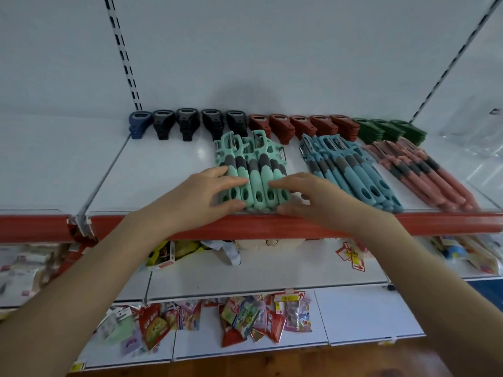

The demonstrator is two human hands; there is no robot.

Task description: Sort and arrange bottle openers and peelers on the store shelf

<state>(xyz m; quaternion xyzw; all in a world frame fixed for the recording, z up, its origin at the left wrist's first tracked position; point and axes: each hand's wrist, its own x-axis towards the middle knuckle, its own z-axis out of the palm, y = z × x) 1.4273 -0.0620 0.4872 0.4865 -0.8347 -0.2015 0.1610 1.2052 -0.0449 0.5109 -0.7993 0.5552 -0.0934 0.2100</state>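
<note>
White shelf (163, 172), mint peelers (255, 164) blades rearward, left hand (201, 194) and right hand (315, 200) spread atop

Looking at my feed, the white painted-metal shelf (163, 164) is smooth and glossy enough to throw glare. Its red plastic front strip (35, 225) is shiny too. The mint-green plastic peelers (254, 170) look satin-smooth, with matt dark grey bands that seem rubbery and bare metal blades at the top. It's the same finish on the blue plastic peelers (351, 172) and the salmon-pink plastic peelers (424, 172). The black plastic bottle openers (187, 126), the brick-red plastic bottle openers (302, 126) and the dark green plastic bottle openers (389, 130) all read matt, with dull metal insets. The clear plastic divider (468, 137) is glossy. The crinkly snack packets (245, 319) are shiny film, and the brown wood floor (272, 365) looks polished.
</note>
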